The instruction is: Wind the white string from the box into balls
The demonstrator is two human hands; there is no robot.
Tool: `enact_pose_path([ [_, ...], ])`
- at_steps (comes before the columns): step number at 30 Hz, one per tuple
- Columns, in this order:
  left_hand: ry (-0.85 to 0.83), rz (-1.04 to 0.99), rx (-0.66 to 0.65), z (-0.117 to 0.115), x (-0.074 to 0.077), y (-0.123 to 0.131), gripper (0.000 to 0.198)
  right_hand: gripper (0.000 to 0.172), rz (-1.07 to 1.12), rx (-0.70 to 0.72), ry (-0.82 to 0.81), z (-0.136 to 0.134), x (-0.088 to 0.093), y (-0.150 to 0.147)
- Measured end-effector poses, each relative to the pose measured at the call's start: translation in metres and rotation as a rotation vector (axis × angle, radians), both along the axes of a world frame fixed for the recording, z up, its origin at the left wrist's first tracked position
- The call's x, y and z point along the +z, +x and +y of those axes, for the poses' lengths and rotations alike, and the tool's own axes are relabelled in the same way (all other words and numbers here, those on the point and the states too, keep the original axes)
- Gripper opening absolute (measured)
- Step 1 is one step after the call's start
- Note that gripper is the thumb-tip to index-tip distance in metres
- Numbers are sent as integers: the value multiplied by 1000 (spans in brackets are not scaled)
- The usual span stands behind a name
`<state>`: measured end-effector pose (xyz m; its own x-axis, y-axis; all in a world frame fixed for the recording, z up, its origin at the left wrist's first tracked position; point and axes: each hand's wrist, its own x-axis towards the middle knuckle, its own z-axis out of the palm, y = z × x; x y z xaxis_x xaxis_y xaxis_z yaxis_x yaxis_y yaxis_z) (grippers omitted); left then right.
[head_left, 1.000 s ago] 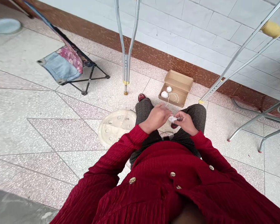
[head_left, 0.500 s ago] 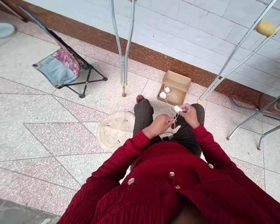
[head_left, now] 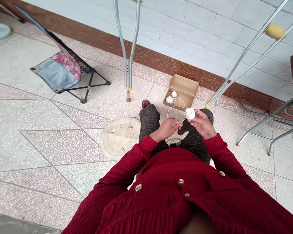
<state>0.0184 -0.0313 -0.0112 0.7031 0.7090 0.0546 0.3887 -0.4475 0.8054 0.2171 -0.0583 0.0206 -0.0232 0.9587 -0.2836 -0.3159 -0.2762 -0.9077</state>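
already two balls in the box, a third between the fingers

the right hand holds a small white ball of thread raised over the right knee, with the fingertips closed around its lower side. the left hand, just to the left and a little nearer, pinches the thread between thumb and forefinger, with the other fingers curled in. a short stretch of it runs taut from that pinch up to the ball. both hands sit close together above the lap, apart from the floor.

on the floor beyond the knees, near the wall, an open cardboard box holds two finished-looking white balls in its left end and a loose coil of thread beside them. a strand seems to lead from the box toward the hands, though it is too thin to follow all the way.

judging from this, the winding is well under way: two balls are laid by, and the one in hand is already round and about their size. what is left looks like the loose coil in the box, which is not yet wound.

to the left of the knees lies a pale round tray with small pieces on it. two crutches lean on the wall.
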Motion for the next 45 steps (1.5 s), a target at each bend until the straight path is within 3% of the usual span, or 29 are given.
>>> enact_pose_path([
  [4, 103, 74, -51, -10, 5, -3, 32, 30, -380, -138, 112, 19, -29, -2],
  [8, 360, 190, -30, 4, 21, -15, 31, 12, -811, 21, 222, 10, -54, -11],
  [10, 435, 198, -8, 17, 26, -20, 32, 11, -766, 116, 212, -2, -55, -17],
  [12, 411, 157, 13, 29, 25, -22, 30, 18, -564, 169, 160, -11, -49, -22],
  [15, 199, 54, 62, 37, 14, -17, 25, 34, -277, 149, 65, -18, -36, -25],
  [18, -84, -63, 140, 31, 0, -5, 24, 41, -174, 75, 23, -18, -24, -26],
  [22, -301, -147, 170, 21, -10, 3, 22, 52, -159, 77, 68, -15, -18, -27],
  [27, -284, -78, 227, 25, -14, -3, 22, 40, -318, 165, 93, -14, -24, -33],
  [33, -258, 81, 134, 12, -23, -16, 37, 39, -392, -16, 94, -2, -39, -21],
  [36, -96, 238, 52, -3, -16, -23, 35, 37, -462, -102, 93, 9, -51, -9],
  [39, 183, 257, -37, -13, 3, -22, 30, 33, -554, -126, 84, 13, -66, -6],
  [42, 356, 240, -86, -5, 24, -17, 27, 27, -622, -82, 96, 4, -75, -18],
  [45, 430, 253, -87, 18, 33, -14, 27, 24, -557, 17, 93, -13, -70, -33],
])
